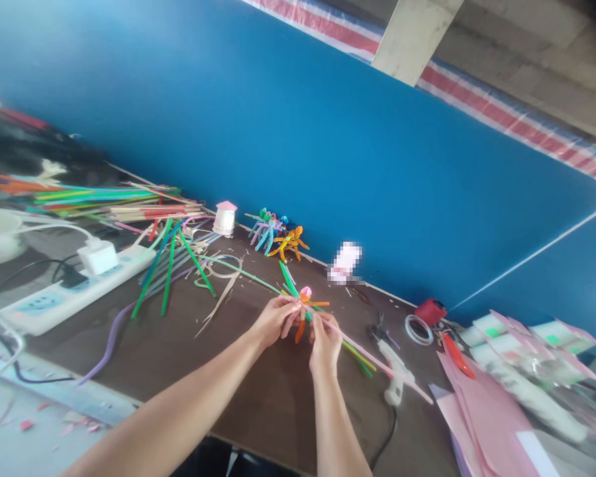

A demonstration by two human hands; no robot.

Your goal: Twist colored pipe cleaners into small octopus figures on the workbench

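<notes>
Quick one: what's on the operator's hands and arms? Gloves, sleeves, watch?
Left hand and right hand: no gloves. Both forearms are bare, with no sleeves, watch, wristband, cables or markings visible. Rings: too small to tell.

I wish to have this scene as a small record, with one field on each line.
Left hand: pinching at small pink-and-orange piece
Right hand: pinching long pink stem
Surface: brown table
Behind: blue wall
Near wall: orange figure, pink-topped white container
Left side: white power strip, adapter plugged in
Right side: white glue gun
</notes>
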